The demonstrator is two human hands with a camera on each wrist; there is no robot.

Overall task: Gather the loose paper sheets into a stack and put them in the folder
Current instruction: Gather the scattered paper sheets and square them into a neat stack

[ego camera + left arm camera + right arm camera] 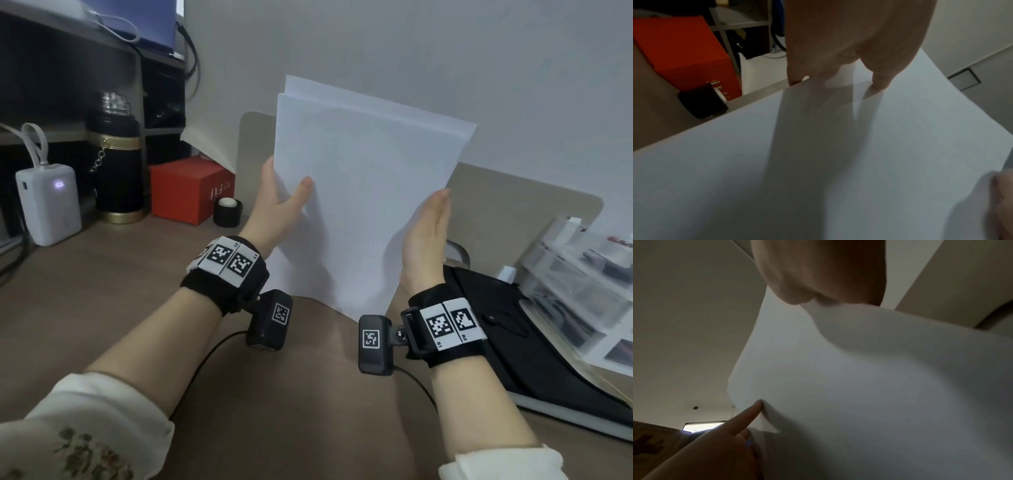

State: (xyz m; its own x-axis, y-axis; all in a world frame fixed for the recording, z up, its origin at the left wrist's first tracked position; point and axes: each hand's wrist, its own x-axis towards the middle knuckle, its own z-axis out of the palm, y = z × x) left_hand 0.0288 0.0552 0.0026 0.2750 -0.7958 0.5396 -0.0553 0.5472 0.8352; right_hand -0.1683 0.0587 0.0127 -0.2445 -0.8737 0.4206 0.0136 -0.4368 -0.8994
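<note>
The brown tabletop (308,394) is seen nearest, with the paper stack (359,192) stood upright on it, bottom corner down. The stack is pinched at its left edge by the left hand (274,209), thumb laid across the front. Its right edge is pressed by the flat, straight-fingered right hand (424,236). The top edges of the sheets are seen uneven, one sheet poking above the rest. Right of the stack, a black folder (507,342) is laid on the tabletop. Left of the stack, a small black roll (227,212), a red box (186,188), a black flask (116,164) and a white power bank (48,202) are lined up. Behind the stack, a beige board (513,198) and a plain grey wall (411,51) are seen.
</note>
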